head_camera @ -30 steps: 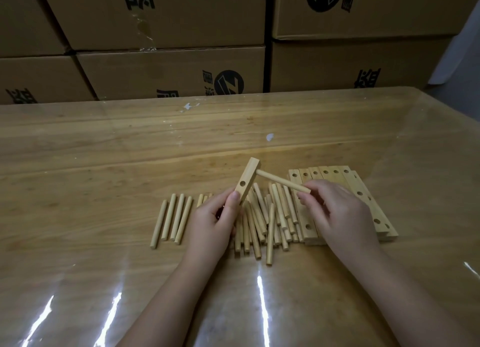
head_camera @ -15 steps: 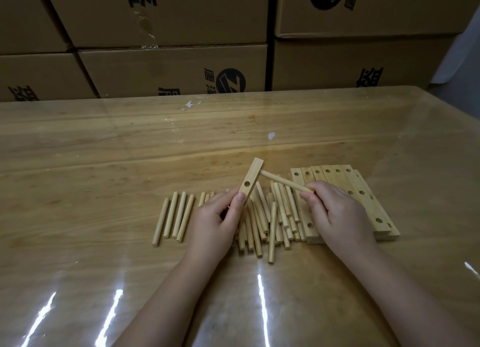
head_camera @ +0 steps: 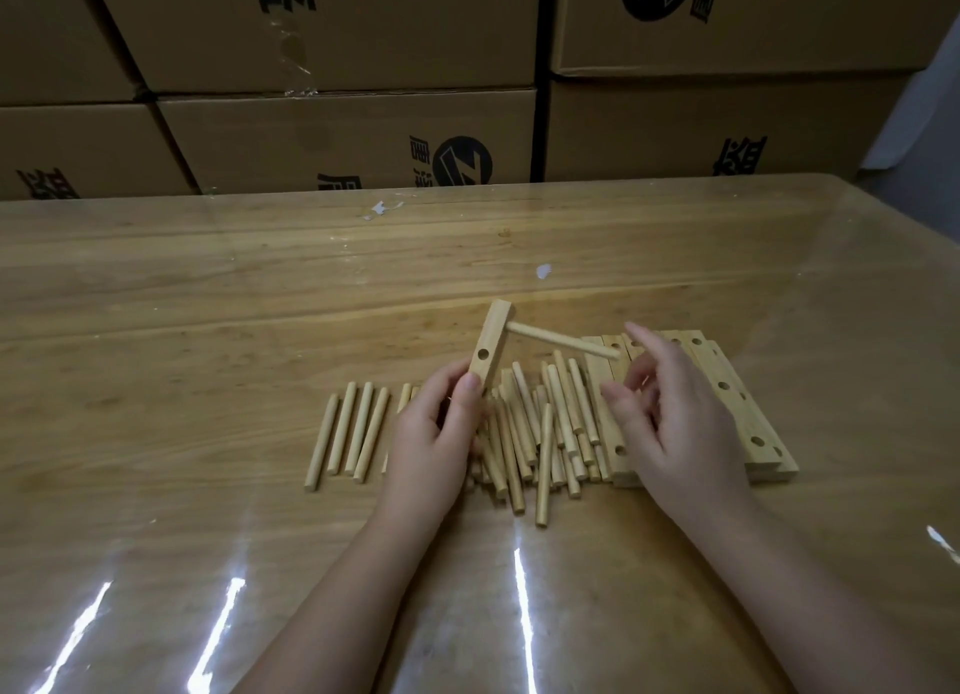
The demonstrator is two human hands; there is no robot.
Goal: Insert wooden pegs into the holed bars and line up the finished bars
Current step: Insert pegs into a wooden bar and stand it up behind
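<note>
- The right hand (head_camera: 675, 423) has let go of the peg (head_camera: 561, 339); its fingers hang loose beside the free end, holding nothing.
- The peg juts from the bar (head_camera: 491, 342) unaided, so it looks seated; the next hole is bare.
- The left hand (head_camera: 436, 433) grips the bar's lower end above the loose pegs (head_camera: 524, 433).

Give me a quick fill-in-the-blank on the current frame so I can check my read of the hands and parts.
The left hand grips a holed ___.
That bar has ___ peg seated in it.
The right hand holds ___.
The spare bars lie to the ___ of the loose pegs.
Missing: bar; one; nothing; right.
</note>
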